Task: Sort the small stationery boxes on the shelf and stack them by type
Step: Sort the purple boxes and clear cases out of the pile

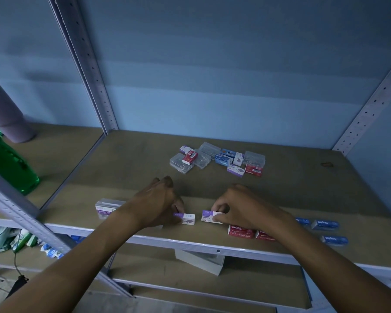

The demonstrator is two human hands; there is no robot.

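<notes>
Left hand (160,199) — my thumb and fingertips pinch a small purple-and-white cardboard staples box (185,218), a flat rectangular carton lying on the matte brown board of the shelf (131,168), close to its front edge.

Right hand (239,206) — fingers curled, pinching a second purple-and-white staples box (209,216) of the same shape, a little apart from the first, its printed face up.

Beyond my left wrist: clear plastic paper clip boxes (106,207) with a purple label, stacked; hard, glossy, rectangular.

Just below my right fingers: two red cardboard staples boxes (240,231) side by side, the second partly hidden by my forearm.

Past my right wrist: three blue staples boxes (325,224), small matte cartons, spaced apart.

Well beyond both sets of fingertips, toward the back of the shelf: an unsorted heap (217,160) — transparent plastic cases showing metal clips, mixed with red, blue and purple cartons, some tilted and overlapping.

Far off my left hand, past the perforated grey metal upright (86,64): a translucent green plastic bottle (7,159) and a dull mauve cylindrical flask (7,114).
</notes>
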